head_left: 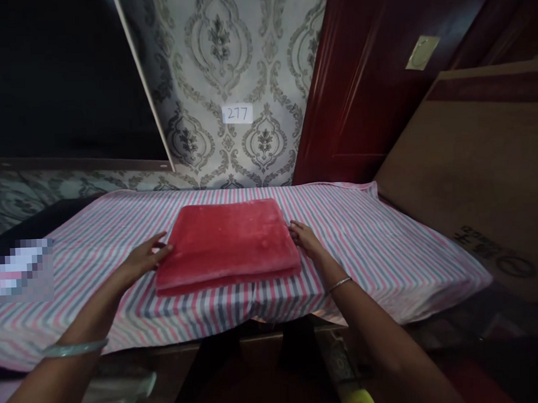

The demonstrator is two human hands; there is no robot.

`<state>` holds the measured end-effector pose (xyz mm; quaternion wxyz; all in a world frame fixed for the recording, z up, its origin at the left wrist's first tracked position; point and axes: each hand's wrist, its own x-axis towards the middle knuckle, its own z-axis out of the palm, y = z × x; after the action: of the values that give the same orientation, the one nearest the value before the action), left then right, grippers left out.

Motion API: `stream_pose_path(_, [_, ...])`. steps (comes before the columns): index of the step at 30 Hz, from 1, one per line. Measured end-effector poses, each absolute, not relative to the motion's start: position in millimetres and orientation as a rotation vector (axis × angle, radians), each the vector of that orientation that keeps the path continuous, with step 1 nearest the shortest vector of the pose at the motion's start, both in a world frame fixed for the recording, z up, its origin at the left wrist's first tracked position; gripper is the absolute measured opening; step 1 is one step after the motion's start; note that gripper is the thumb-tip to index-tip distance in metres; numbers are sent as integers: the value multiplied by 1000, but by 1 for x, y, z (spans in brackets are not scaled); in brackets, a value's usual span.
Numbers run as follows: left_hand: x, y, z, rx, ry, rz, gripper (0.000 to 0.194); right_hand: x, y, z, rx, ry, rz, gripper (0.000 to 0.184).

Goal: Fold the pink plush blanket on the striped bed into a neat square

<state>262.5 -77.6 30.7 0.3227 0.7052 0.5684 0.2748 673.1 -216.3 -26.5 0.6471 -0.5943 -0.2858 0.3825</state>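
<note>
A folded red plush cloth [229, 244] lies flat in the middle of a table covered with a pink, white and grey striped sheet [376, 233]. My left hand [145, 259] rests against the cloth's left edge, fingers stretched out and apart, thumb touching the fabric. Against the right edge lies my right hand [304, 238], its fingers extended and touching the side of the fold. Neither hand grips anything. A bangle sits on each wrist.
Patterned wallpaper with a small label reading 277 [237, 113] is behind the table. A dark red door [370, 74] stands at the right, with a large cardboard sheet [480, 170] leaning beside it. A dark screen [62, 79] fills the upper left.
</note>
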Motion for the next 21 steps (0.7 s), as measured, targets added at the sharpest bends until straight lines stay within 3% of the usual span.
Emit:
stream_pose_path(4, [312,-58,56,2189,1421,818,62,673,-220,-35,-1319,-582,860,54])
stream_pose_path(11, [484,-65,60,2503,483,437,33,673,-212,-47,-1278,-542,828,51])
stream_pose_path(16, [564,-54,55,2856,283,221,50,691,-195,-47,-1291,-501,798,45])
stream_pose_path(21, [586,-46,42,3044,277,27,42,709,-159,-44,-1333,-511,779,43])
